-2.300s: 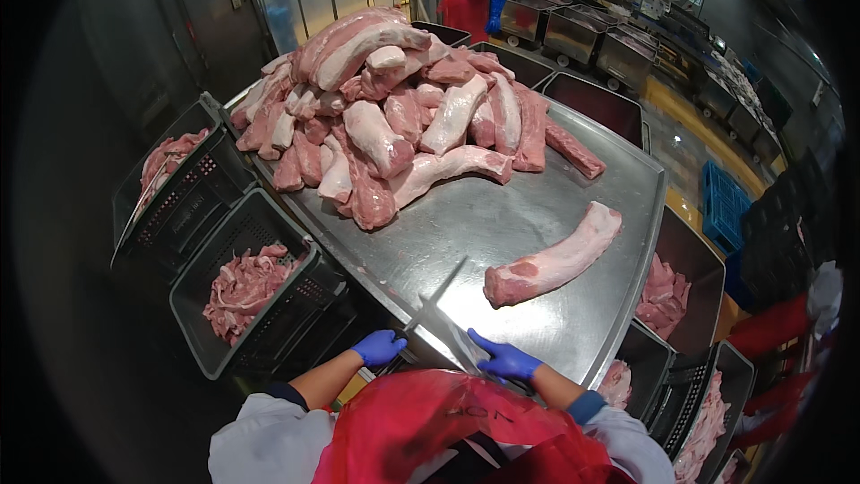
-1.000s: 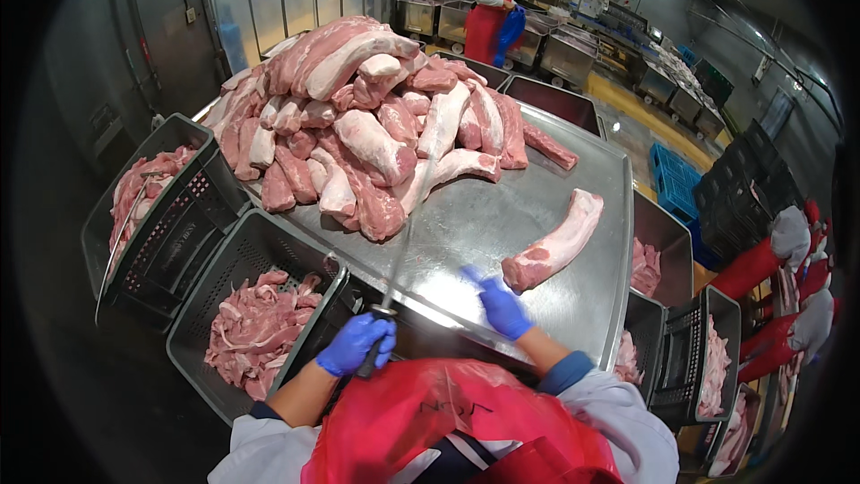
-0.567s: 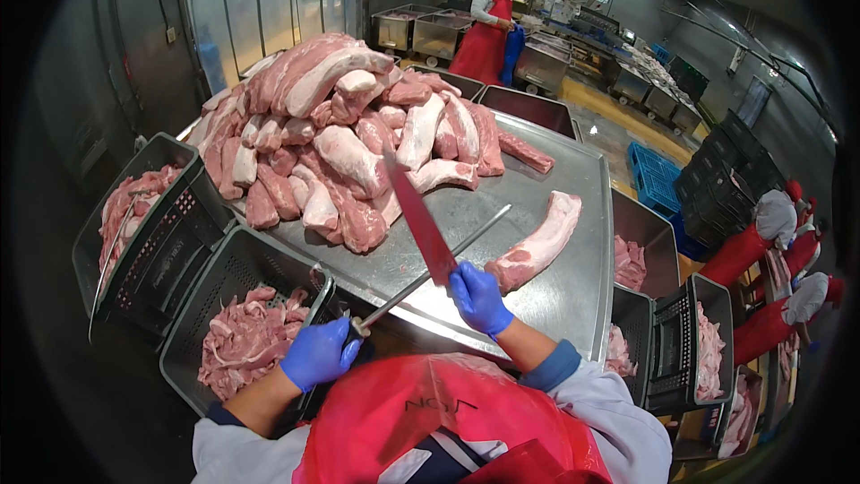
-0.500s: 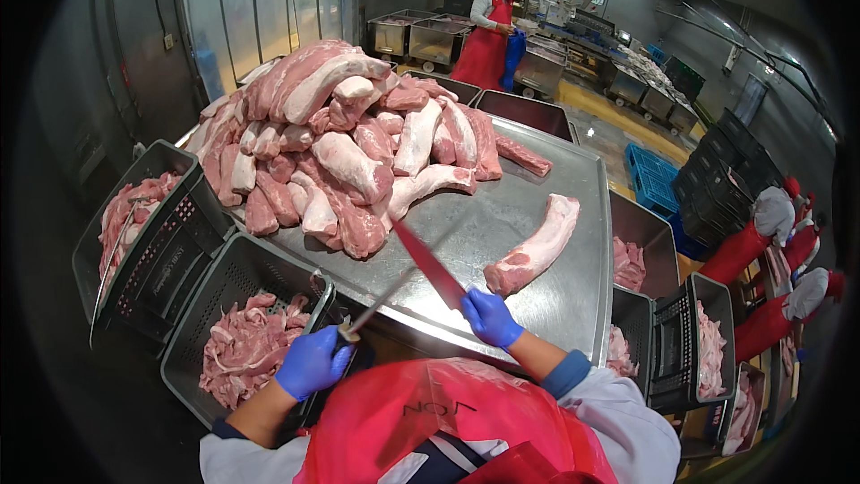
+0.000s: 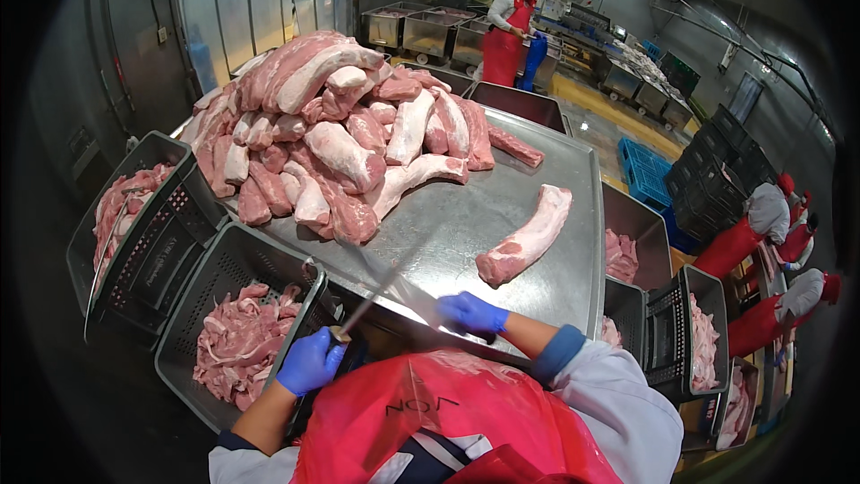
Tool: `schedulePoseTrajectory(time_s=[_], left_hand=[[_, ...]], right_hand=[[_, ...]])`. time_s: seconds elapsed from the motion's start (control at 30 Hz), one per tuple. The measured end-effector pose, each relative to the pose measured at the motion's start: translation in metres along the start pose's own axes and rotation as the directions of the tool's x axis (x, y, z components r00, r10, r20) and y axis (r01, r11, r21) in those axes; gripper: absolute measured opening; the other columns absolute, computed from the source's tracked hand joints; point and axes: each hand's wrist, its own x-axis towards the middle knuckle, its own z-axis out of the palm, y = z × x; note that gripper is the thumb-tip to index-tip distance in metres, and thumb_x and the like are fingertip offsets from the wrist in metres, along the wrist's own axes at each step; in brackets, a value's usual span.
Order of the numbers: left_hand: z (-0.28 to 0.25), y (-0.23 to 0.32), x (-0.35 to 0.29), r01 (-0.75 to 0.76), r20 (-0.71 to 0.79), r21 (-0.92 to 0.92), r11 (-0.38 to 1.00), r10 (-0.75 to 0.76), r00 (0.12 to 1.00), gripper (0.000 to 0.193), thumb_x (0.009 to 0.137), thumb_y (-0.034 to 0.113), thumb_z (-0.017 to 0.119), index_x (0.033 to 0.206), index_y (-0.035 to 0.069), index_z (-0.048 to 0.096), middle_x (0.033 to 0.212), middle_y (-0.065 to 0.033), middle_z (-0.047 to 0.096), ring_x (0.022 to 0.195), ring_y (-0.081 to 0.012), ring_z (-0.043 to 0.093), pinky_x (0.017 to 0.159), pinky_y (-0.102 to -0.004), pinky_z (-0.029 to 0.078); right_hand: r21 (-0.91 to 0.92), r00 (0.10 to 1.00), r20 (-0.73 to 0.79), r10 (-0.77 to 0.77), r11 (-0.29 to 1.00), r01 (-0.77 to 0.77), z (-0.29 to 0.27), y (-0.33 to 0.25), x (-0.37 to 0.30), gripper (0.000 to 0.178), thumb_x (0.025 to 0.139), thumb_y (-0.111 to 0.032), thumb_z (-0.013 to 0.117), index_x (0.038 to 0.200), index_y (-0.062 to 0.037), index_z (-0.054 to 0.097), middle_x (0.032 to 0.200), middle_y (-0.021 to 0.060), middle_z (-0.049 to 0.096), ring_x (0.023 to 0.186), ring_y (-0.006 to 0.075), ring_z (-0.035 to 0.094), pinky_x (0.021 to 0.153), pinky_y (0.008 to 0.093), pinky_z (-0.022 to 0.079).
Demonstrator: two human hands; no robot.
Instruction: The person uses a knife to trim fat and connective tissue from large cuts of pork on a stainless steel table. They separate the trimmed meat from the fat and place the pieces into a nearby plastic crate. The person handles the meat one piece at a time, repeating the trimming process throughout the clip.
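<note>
My left hand [image 5: 309, 360], in a blue glove, grips the handle of a thin sharpening steel [image 5: 372, 296] that points up and right over the table's near edge. My right hand [image 5: 472, 314], also gloved in blue, holds a long knife [image 5: 405, 289] whose blurred blade lies across the steel. Just beyond the right hand a single long strip of raw pork [image 5: 530, 235] lies on the steel table [image 5: 555, 152]. A big heap of raw pork cuts [image 5: 340, 134] fills the table's far left half.
Black crates with cut meat stand left of the table [image 5: 235, 341] [image 5: 125, 215], and more bins of meat stand to its right [image 5: 699, 332]. A worker in a red apron [image 5: 509, 31] stands at the far end. Other workers in red [image 5: 761, 233] are at the right.
The knife blade has swept from pointing up over the table down across the steel. My left hand has stayed low at the table's edge, and my view has tilted slightly.
</note>
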Motion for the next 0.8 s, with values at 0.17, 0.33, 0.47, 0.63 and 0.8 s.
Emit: schedulePoseTrajectory(time_s=[0.17,0.33,0.47,0.63,0.8], left_hand=[[0.044,-0.067,0.007,0.268,-0.175,-0.379,0.886,-0.353,0.919,0.016,0.101,0.019,0.055,0.101,0.003,0.054,0.075,-0.0135,0.062,0.057,-0.0285,0.061,0.054,-0.04,0.05],[0.11,-0.081,0.043,0.352,0.106,-0.892,0.283,-0.626,0.773,0.008,0.102,0.015,0.053,0.097,0.008,0.05,0.069,-0.0028,0.054,0.048,-0.0135,0.053,0.043,-0.029,0.045],[0.145,-0.09,0.087,0.283,0.019,-0.912,0.298,-0.656,0.754,0.008,0.101,0.013,0.053,0.096,0.008,0.05,0.069,-0.0038,0.053,0.048,-0.0147,0.052,0.043,-0.0309,0.044],[0.175,-0.096,0.132,0.286,0.052,-0.941,0.182,-0.756,0.653,0.012,0.096,0.013,0.053,0.085,0.007,0.051,0.065,-0.0046,0.051,0.048,-0.0168,0.052,0.043,-0.0331,0.043],[0.205,-0.166,0.17,0.107,-0.093,-0.976,0.191,-0.804,0.587,0.015,0.094,0.013,0.053,0.099,0.005,0.065,0.073,-0.006,0.059,0.051,-0.0154,0.048,0.047,-0.0337,0.04]], right_hand=[[0.444,0.964,-0.257,0.073,0.895,0.051,0.044,0.079,-0.074,0.033,0.107,-0.033,0.049,0.098,-0.0042,0.062,0.075,0.0035,0.061,0.059,0.0114,0.054,0.057,0.0286,0.047],[0.747,0.87,-0.366,0.329,0.662,0.064,0.043,0.097,-0.087,0.029,0.105,-0.035,0.052,0.104,-0.0063,0.058,0.073,0.004,0.056,0.05,0.0124,0.053,0.046,0.0257,0.044],[0.789,0.818,-0.389,0.425,0.612,0.057,0.059,0.101,-0.103,0.029,0.105,-0.033,0.052,0.107,-0.0051,0.058,0.076,0.0042,0.057,0.053,0.0122,0.054,0.047,0.0251,0.045],[0.772,0.74,-0.489,0.461,0.625,0.121,0.078,0.108,-0.14,0.028,0.105,-0.032,0.052,0.105,-0.0047,0.059,0.072,0.0029,0.056,0.054,0.0118,0.054,0.047,0.0253,0.044],[0.751,0.603,-0.575,0.552,0.65,0.121,0.071,0.127,-0.161,0.022,0.104,-0.027,0.055,0.1,-0.0065,0.06,0.065,0.0024,0.056,0.05,0.0121,0.054,0.045,0.0261,0.043]])
